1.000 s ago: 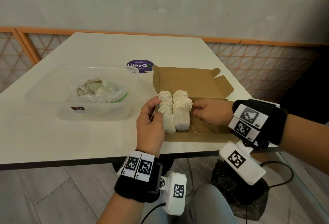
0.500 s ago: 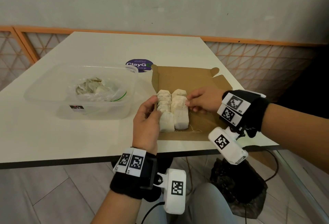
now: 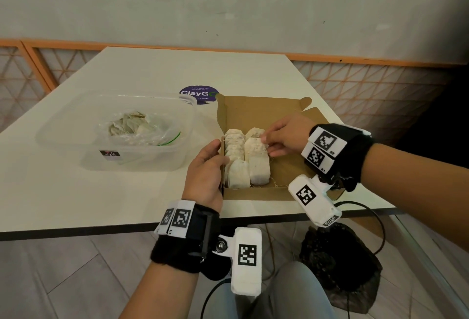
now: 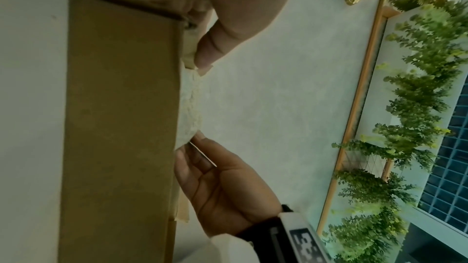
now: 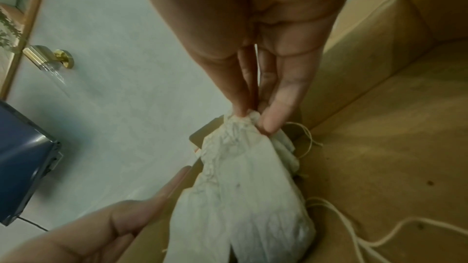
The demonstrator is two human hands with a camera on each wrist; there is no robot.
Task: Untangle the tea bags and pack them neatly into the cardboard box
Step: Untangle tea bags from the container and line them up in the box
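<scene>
The open cardboard box (image 3: 286, 166) lies on the white table, with pale tea bags (image 3: 257, 164) packed in two rows along its left side. My left hand (image 3: 220, 151) grips the box's left wall (image 4: 119, 127), thumb at the rim and fingers along the outside. My right hand (image 3: 265, 141) reaches in from the right. Its thumb and fingertips (image 5: 273, 119) pinch the crumpled top of a tea bag (image 5: 243, 187) in the right row. Loose strings (image 5: 354, 225) trail over the box floor. The right half of the box floor is bare.
A clear plastic container (image 3: 63, 141) stands left of the box and holds a plastic bag of tangled tea bags (image 3: 137, 128). A purple sticker (image 3: 198, 93) lies behind the box. The table's front edge runs just below the box. A black bag (image 3: 337, 263) sits on the floor.
My right hand has moved from the box's right front up and left onto the right row, and now pinches a tea bag's top. The left hand has stayed at the left wall.
</scene>
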